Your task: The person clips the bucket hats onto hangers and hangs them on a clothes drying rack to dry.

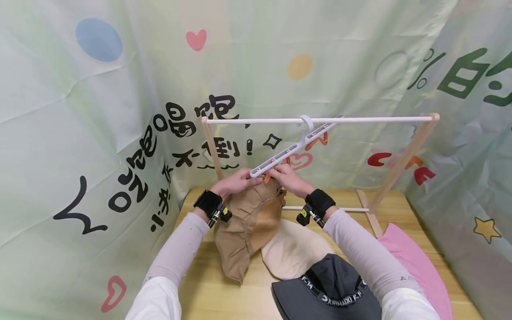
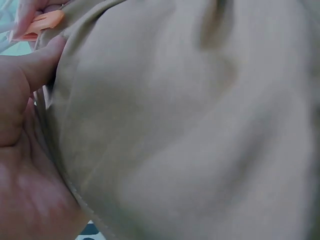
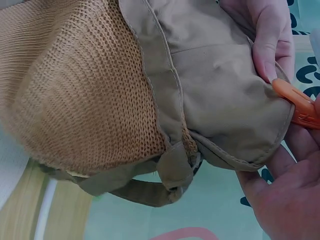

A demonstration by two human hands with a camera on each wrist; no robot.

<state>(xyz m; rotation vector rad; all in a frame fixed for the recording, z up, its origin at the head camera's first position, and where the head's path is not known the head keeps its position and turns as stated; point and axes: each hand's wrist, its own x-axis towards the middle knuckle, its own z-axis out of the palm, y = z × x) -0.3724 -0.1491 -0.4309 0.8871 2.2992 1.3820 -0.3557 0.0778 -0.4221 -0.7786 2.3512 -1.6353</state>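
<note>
A tan hat (image 1: 240,213) with a knitted part (image 3: 100,90) and a strap hangs from both hands, below the near end of a white hanger (image 1: 296,146). My left hand (image 1: 237,181) pinches the hat's fabric edge, thumb on top, as the left wrist view shows. An orange clip (image 3: 295,102) sits on that same edge, close beside the left thumb. My right hand (image 1: 292,178) grips the clip with its fingers. The hanger's hook (image 1: 307,122) loops over the white bar (image 1: 256,121) of a rack, and the hanger slants toward me.
A cream hat (image 1: 298,249), a dark grey hat (image 1: 340,284) with a lettered band and a pink hat (image 1: 416,266) lie on the wooden table (image 1: 200,275). The rack's wooden legs (image 1: 400,164) stand at both sides. A printed curtain (image 1: 132,89) encloses the table.
</note>
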